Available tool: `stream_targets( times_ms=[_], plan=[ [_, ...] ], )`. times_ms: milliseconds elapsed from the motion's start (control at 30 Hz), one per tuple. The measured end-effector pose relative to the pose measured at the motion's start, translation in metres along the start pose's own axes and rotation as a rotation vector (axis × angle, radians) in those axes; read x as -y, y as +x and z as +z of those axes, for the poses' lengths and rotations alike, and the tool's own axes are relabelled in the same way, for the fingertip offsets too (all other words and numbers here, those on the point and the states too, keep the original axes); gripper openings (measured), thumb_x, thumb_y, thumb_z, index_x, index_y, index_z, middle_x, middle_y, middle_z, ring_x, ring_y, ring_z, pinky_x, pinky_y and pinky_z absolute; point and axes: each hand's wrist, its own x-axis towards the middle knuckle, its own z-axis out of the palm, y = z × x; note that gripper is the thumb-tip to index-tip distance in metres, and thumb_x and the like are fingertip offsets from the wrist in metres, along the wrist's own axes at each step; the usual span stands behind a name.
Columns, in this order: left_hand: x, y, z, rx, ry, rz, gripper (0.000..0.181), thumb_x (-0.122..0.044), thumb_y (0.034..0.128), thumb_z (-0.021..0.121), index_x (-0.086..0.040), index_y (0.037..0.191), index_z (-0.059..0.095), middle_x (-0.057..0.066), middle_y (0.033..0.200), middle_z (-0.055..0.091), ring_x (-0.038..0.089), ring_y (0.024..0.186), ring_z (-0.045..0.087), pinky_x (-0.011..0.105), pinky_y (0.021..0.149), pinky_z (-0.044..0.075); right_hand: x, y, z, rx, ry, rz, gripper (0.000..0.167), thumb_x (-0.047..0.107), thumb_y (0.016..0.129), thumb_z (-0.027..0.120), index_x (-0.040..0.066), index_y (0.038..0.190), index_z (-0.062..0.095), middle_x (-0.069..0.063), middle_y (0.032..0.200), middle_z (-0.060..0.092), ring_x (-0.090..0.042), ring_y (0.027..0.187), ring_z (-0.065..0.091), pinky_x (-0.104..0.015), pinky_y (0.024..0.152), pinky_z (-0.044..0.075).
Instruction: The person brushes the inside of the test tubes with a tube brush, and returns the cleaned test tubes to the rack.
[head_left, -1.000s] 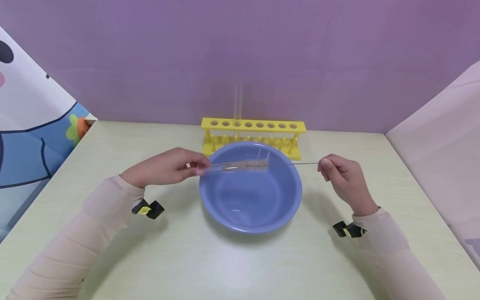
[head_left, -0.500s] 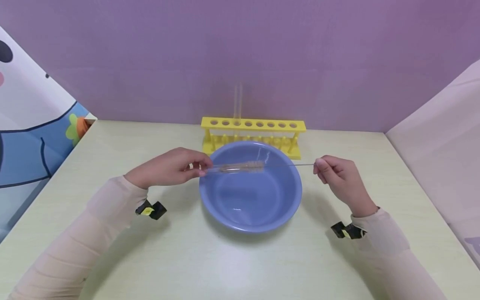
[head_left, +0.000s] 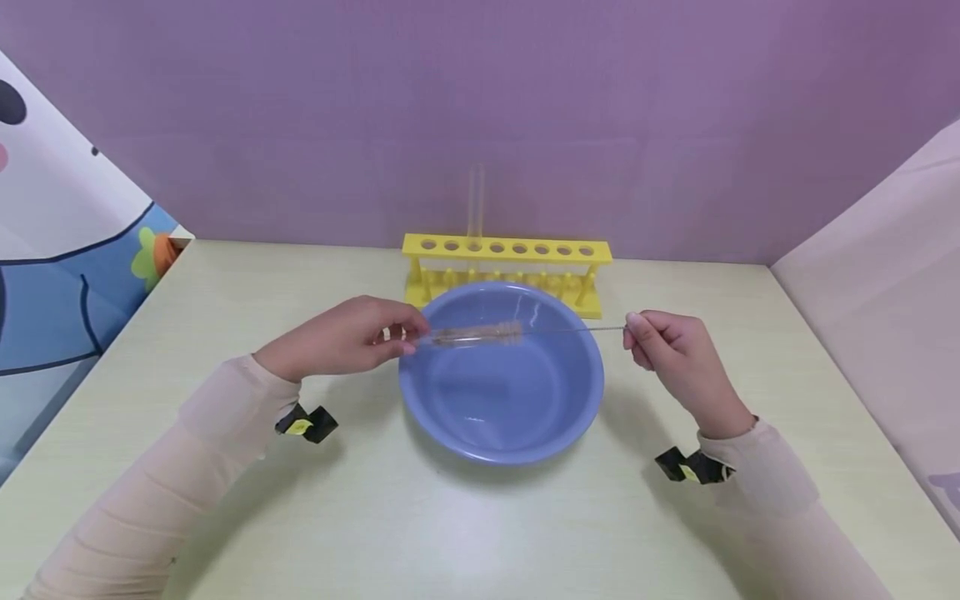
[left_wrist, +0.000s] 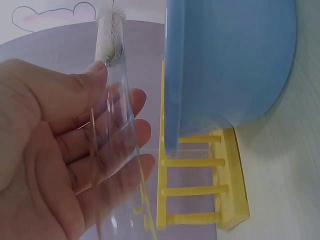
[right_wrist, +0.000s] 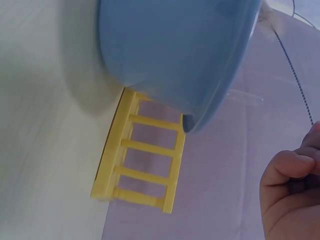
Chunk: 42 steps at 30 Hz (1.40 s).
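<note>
Over the blue basin (head_left: pixel 502 417), my left hand (head_left: pixel 348 335) holds a clear glass test tube (left_wrist: pixel 117 205) between thumb and fingers, lying nearly level. Pale bristles of a test tube brush (left_wrist: pixel 111 32) are inside the tube, towards its right end. The brush's twisted wire handle (right_wrist: pixel 295 75) runs out to the right. Thumb and curled fingers of my right hand (head_left: pixel 678 362) pinch the end of that wire, to the right of the basin rim. The tube's left end is hidden by my left hand in the head view.
Right behind the basin stands a yellow test tube rack (head_left: pixel 517 250) with a row of holes. Another clear test tube (head_left: pixel 476 204) stands upright in it. A purple backdrop (head_left: pixel 480 100) rises behind the pale tabletop (head_left: pixel 465 533).
My right hand has moved slightly left, and the bristles have shifted left over the basin. My left hand has drifted slightly right with the tube.
</note>
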Motion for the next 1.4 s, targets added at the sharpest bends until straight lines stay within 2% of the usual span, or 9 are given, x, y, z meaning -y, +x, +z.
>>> stream_targets(
  times_ms=[200, 667, 1033, 1400],
  plan=[
    [-0.003, 0.001, 0.003, -0.020, 0.030, 0.005, 0.020, -0.009, 0.0863, 0.068, -0.008, 0.107, 0.066, -0.004, 0.092, 0.065, 0.009, 0.077, 0.056, 0.026, 0.064, 0.050, 0.005, -0.001, 0.002, 0.005, 0.056, 0.072, 0.033, 0.018, 0.099, 0.048, 0.002, 0.071, 0.055, -0.002, 0.051, 0.038, -0.015, 0.050, 0.037, -0.027, 0.048, 0.032],
    [-0.007, 0.003, 0.009, -0.093, 0.099, 0.009, 0.023, -0.010, 0.0847, 0.070, -0.007, 0.107, 0.065, -0.004, 0.092, 0.066, 0.008, 0.080, 0.059, 0.024, 0.063, 0.049, 0.012, 0.000, 0.006, 0.031, 0.164, 0.169, 0.036, 0.022, 0.099, 0.048, 0.002, 0.070, 0.055, -0.001, 0.051, 0.038, -0.014, 0.048, 0.036, -0.027, 0.048, 0.034],
    [-0.010, 0.005, 0.012, -0.135, 0.141, 0.028, 0.023, -0.011, 0.0845, 0.071, -0.007, 0.106, 0.064, -0.003, 0.091, 0.065, 0.009, 0.078, 0.059, 0.026, 0.065, 0.049, 0.017, 0.002, 0.010, 0.030, 0.211, 0.210, 0.037, 0.022, 0.099, 0.048, 0.003, 0.068, 0.056, 0.001, 0.049, 0.038, -0.012, 0.047, 0.034, -0.026, 0.047, 0.033],
    [-0.016, 0.007, 0.015, -0.153, 0.180, 0.018, 0.022, -0.012, 0.0845, 0.071, -0.007, 0.105, 0.065, -0.001, 0.092, 0.066, 0.011, 0.078, 0.059, 0.029, 0.069, 0.049, 0.018, 0.003, 0.016, 0.053, 0.229, 0.258, 0.037, 0.021, 0.099, 0.048, 0.004, 0.067, 0.055, 0.002, 0.050, 0.038, -0.011, 0.047, 0.033, -0.025, 0.047, 0.032]
  ],
)
